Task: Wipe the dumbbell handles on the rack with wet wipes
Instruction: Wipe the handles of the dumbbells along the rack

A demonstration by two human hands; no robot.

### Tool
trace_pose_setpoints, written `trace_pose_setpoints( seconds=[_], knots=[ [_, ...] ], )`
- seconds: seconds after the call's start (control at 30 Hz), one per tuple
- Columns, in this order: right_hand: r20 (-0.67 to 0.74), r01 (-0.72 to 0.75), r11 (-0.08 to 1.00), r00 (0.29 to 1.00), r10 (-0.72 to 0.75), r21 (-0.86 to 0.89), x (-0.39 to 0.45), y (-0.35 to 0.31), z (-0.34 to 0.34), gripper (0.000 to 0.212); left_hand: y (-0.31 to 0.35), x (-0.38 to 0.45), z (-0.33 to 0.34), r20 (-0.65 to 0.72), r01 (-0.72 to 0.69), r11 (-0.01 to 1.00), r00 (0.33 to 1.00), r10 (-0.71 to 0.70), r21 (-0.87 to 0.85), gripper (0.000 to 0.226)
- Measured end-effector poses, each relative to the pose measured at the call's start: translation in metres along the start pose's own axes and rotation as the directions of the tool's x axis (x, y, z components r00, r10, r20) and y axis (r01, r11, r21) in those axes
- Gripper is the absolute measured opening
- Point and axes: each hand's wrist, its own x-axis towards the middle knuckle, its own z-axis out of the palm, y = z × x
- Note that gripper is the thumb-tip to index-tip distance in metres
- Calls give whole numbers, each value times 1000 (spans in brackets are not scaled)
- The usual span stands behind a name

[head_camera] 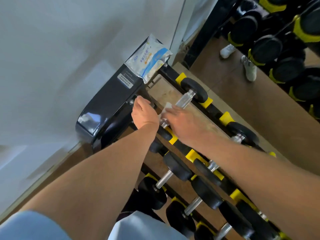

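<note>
The dumbbell handle (183, 101) lies at the far end of the rack's (214, 110) top row, a shiny bar slanting from near-left up to far-right between two black heads. The right hand (185, 122) is on its near part, pressing a wet wipe (167, 108) to the metal; finger curl is hidden. The left hand (143, 113), just left, grips the near head or rack frame there. The pack of wipes (150, 58) sits farther off.

The dumbbell handle (183, 100) near the frame's centre is shiny bare metal, its end weights (194, 89) matt black rubber. The rack's end panel (110, 101) at centre left is glossy black, and the wipes pack (149, 59) above it is crinkled glossy plastic film. The saddles (225, 117) look smooth yellow plastic.
</note>
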Motion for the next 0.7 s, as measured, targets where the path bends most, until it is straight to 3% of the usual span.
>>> trace_pose_setpoints(
  seconds=[0.07,0.13,0.23,0.3,0.37,0.4,0.43,0.47,0.53,0.63,0.7],
  knots=[
    [-42,-119,965,990,133,234,-20,-23,13,30,1,0,1,12,16,1000,1000,-16,14,43],
    [-31,-258,843,951,308,472,-39,-36,21,33,0,0,0,27,7,999,1000,-8,32,44],
    [100,-442,703,876,471,557,-56,-34,17,32,2,0,0,78,-2,997,997,-4,83,44],
    [132,-601,524,723,678,604,-57,-22,13,30,3,2,-1,121,-10,990,993,-7,140,43],
    [188,-625,157,449,873,765,-50,-13,8,28,3,5,-1,166,-24,980,986,-9,197,42],
    [250,-599,10,350,903,801,-43,-14,7,28,4,5,0,194,-37,974,981,-8,225,40],
    [303,-572,-63,334,893,818,-33,-19,4,28,5,6,0,222,-52,966,975,-5,251,39],
    [332,-592,-36,400,854,805,-24,-28,4,27,6,6,1,247,-70,957,969,-1,280,39],
    [311,-654,176,557,770,736,-12,-47,12,25,9,7,1,274,-86,936,962,-12,340,40],
    [285,-711,429,649,705,558,-19,-58,6,23,9,10,3,313,-111,904,949,-27,413,39],
    [201,-672,523,694,691,523,-26,-55,-15,25,7,13,3,338,-134,883,941,-29,449,39]
  ],
)
